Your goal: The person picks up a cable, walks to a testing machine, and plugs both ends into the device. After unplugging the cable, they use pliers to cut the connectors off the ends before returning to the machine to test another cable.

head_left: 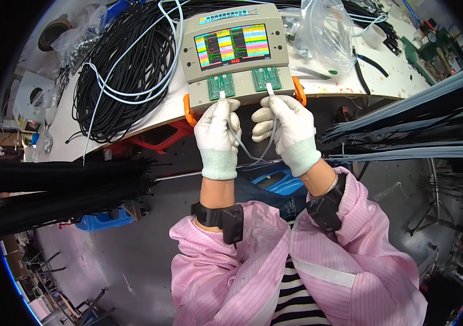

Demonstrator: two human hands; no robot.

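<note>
A beige cable tester (189,37) with a lit colour screen stands at the table's near edge. Two green circuit boards sit on its front ledge, a left board (220,84) and a right board (265,77). My left hand (218,125), in a white glove, pinches one white plug of a short grey cable (254,158) at the left board. At the right board my right hand (286,120), gloved too, pinches the cable's other plug. Between my hands the cable hangs in a loop. My fingers hide how deep the plugs sit.
A big coil of black cables (106,81) lies left of the tester, with a pale cable looped over it. Orange clamps (189,110) flank the tester. Pliers (363,73) and a plastic bag (326,32) lie to the right. Cable bundles (410,133) hang at both sides.
</note>
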